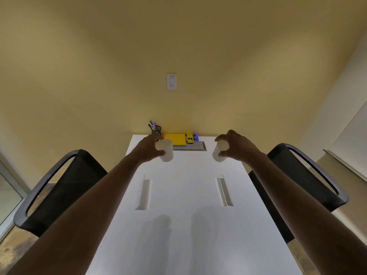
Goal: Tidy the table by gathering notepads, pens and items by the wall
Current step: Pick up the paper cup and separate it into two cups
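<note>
A black mesh-backed chair with a curved dark armrest [59, 187] stands at the left edge of the long white rectangular table [184, 235]. The left hand [149, 148] reaches forward over the table, its fingers curled round the rim of a white paper cup [165, 150] held above the surface. Behind it, by the yellow wall, a black mesh pen holder [156, 130] carries about 3 pens [152, 125], partly hidden by the hand. Just right of it lies a yellow notepad [175, 139], then a yellow block-shaped item [189, 137] and a small purple item [196, 136], both too small to identify. A grey recessed cable panel [190, 146] sits in front of them. On the wall, a white switch plate [171, 81] bears writing too blurred to read. The right hand [235, 144] pinches a second white paper cup [219, 151], tilted, by its rim. A second black mesh chair [305, 175] stands at right.
</note>
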